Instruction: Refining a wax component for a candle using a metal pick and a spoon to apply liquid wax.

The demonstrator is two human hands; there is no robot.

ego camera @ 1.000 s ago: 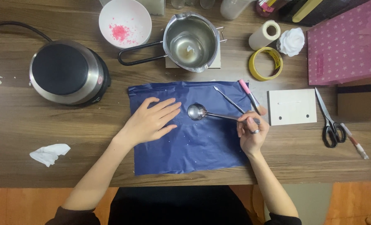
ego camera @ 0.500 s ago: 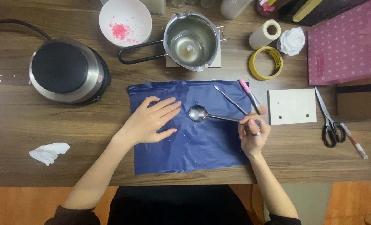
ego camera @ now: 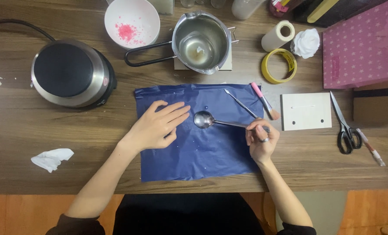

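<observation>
My right hand (ego camera: 261, 140) grips the handle of a metal spoon (ego camera: 205, 119), whose bowl rests on a blue plastic sheet (ego camera: 202, 152) spread on the wooden table (ego camera: 28, 130). My left hand (ego camera: 157, 126) lies flat on the sheet with fingers spread, just left of the spoon's bowl. A thin metal pick (ego camera: 239, 102) and a pink-handled brush (ego camera: 264, 101) lie on the sheet's right part, above my right hand.
A small hot plate (ego camera: 69, 74) stands at the left. Behind the sheet are a white bowl with pink bits (ego camera: 132, 21), a steel pouring pot (ego camera: 200, 41), tape rolls (ego camera: 279, 65), a white block (ego camera: 306, 111), scissors (ego camera: 344, 126), a pink box (ego camera: 364, 43). A crumpled tissue (ego camera: 52, 159) lies near-left.
The spoon's bowl has shifted very slightly on the sheet. Both hands stay almost where they were.
</observation>
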